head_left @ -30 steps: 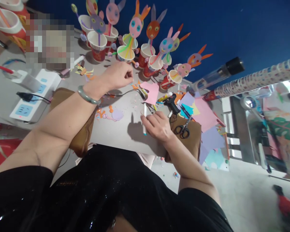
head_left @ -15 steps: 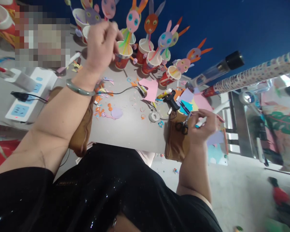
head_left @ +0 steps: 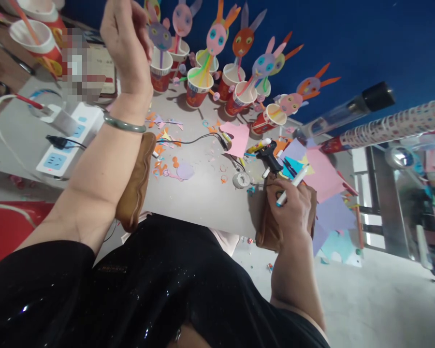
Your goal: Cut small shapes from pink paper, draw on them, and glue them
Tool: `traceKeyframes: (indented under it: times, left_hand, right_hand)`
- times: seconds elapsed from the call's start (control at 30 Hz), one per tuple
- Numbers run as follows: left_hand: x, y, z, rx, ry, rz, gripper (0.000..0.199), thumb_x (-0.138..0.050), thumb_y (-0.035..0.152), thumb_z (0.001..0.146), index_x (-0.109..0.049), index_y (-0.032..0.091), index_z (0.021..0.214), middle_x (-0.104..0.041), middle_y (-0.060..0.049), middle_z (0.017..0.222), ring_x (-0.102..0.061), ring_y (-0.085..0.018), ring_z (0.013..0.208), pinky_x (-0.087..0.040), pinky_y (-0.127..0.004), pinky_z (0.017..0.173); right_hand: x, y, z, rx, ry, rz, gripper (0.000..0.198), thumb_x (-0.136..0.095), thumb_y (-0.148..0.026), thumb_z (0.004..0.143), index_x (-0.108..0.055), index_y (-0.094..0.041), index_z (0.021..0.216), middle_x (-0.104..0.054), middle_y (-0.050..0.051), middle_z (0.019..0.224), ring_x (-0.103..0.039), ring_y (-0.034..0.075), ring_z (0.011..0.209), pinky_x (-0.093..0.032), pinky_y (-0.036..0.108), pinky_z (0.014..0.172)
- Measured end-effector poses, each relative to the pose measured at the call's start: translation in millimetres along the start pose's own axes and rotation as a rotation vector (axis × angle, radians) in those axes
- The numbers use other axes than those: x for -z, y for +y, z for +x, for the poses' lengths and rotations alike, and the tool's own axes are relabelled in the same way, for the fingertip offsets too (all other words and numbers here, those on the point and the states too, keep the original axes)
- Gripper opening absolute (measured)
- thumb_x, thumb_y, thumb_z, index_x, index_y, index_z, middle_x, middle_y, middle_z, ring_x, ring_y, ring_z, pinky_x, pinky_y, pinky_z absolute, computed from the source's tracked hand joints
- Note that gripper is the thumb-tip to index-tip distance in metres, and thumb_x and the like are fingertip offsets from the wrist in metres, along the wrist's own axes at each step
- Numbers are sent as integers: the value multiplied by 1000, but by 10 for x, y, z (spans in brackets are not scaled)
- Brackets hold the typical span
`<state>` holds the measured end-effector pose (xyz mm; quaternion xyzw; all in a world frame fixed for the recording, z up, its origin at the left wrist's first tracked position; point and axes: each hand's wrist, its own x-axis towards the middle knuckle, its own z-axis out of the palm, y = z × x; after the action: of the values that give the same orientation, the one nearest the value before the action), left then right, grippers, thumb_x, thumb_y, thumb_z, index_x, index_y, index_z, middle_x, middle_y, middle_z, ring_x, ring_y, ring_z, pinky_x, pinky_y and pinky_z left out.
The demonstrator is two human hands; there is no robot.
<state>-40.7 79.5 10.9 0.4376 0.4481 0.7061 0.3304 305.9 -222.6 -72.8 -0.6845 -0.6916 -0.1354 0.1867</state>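
Note:
My left hand (head_left: 125, 46), below a jade-coloured bangle (head_left: 125, 124), reaches to the back left of the table. Its fingers are bent, and the tips are partly hidden, so I cannot tell whether anything is in them. Just right of it stands a red paper cup (head_left: 162, 79) with a purple paper animal head (head_left: 160, 36) on a stalk. My right hand (head_left: 293, 205) is closed around a white marker (head_left: 297, 177) with a blue end, above a brown cushioned pad (head_left: 268, 229). Dark-bladed scissors (head_left: 289, 167) lie just beyond that hand, partly covered.
More cup figures with paper rabbit heads (head_left: 216, 39) line the blue wall. A black glue gun (head_left: 270, 154), a white tape roll (head_left: 241, 180), pink paper (head_left: 235, 138) and scraps lie mid-table. A power strip (head_left: 67, 145) is left; stacked cups (head_left: 395, 123) lie right.
My left hand has moved left and up, away from the green-and-yellow-stalked figure. My right hand has turned the marker upright and come nearer the brown pad. The whole view has shifted.

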Motion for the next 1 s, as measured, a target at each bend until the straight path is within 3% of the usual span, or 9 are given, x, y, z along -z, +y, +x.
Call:
traceKeyframes:
  times: [0.13, 0.23, 0.33, 0.5, 0.67, 0.77, 1.0]
  left_hand:
    - [-34, -56, -33, -35, -58, -51, 46, -10, 17, 112, -33, 23, 72, -29, 7, 58, -31, -5, 42, -24, -27, 48]
    - [-39, -48, -48, -23, -51, -60, 48, -10, 18, 112, -32, 23, 70, -27, 7, 56, -29, -4, 41, -23, -27, 47]
    - [-17, -9, -31, -35, -42, -69, 47, -11, 17, 112, -33, 23, 71, -25, 7, 55, -29, -4, 42, -24, -26, 47]
    - [73, 21, 109, 58, 33, -105, 43, -4, 27, 111, -26, 24, 74, -19, 4, 58, -23, -10, 48, -23, -28, 49]
    - [178, -49, 301, 46, 114, -139, 43, 2, 26, 111, -24, 25, 77, -18, 5, 61, -25, -8, 45, -21, -29, 48]
    - [198, -79, 334, 41, 128, -122, 45, 3, 23, 111, -27, 25, 76, -18, 6, 59, -26, -7, 44, -21, -28, 46]
    - [150, -14, 253, 34, 135, -111, 49, -1, 20, 112, -30, 23, 71, -19, 7, 54, -26, -5, 40, -21, -26, 45]
  right_hand:
    - [-38, -472, 135, 82, -97, 236, 17, -65, -29, 90, -66, -24, 106, -75, 8, 94, -65, 28, 90, -50, 43, 83]
    - [-159, -1030, 333, 230, -206, 485, 17, -62, -29, 91, -60, -24, 108, -74, 8, 99, -66, 26, 94, -50, 42, 84]
    - [-370, -1600, 609, 281, -327, 666, 21, -61, -28, 90, -53, -23, 109, -72, 9, 102, -65, 26, 97, -48, 43, 88]
    - [-807, -2205, 1081, 202, -390, 723, 29, -60, -26, 86, -46, -21, 111, -70, 8, 99, -63, 26, 94, -44, 43, 89]
    - [-1076, -2477, 1304, 160, -395, 610, 39, -65, -29, 81, -45, -20, 114, -70, 9, 100, -61, 29, 97, -41, 44, 90]
    - [-1134, -2555, 1344, 189, -433, 583, 38, -62, -23, 82, -44, -20, 114, -71, 7, 94, -62, 28, 95, -40, 43, 89]
    - [-1137, -2442, 1395, 89, -410, 594, 31, -54, -15, 85, -45, -21, 114, -71, 1, 83, -62, 22, 80, -42, 41, 90]
